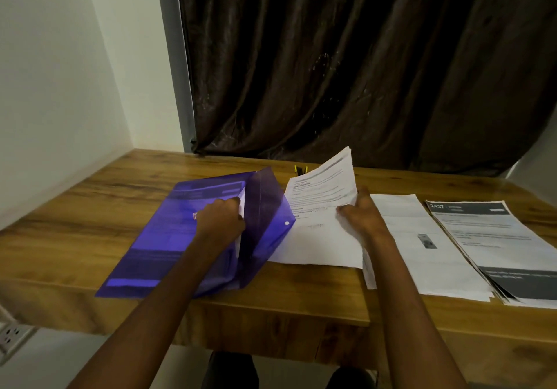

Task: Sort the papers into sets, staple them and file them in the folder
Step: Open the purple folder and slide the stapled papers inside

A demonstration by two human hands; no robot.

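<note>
Currently left hand [221, 218] pinches the folder [168, 238] mouth apart (flap open) so my right hand [360, 212], gripping a set [319, 207] just beside it, can feed it in.

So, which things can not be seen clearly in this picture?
- Stapler: head view, mostly hidden behind the held papers.
- Printed text: blurred, unreadable.
- Left hand fingertips: hidden at the purple folder opening.
- Right stack: cut off by frame edge.
</note>
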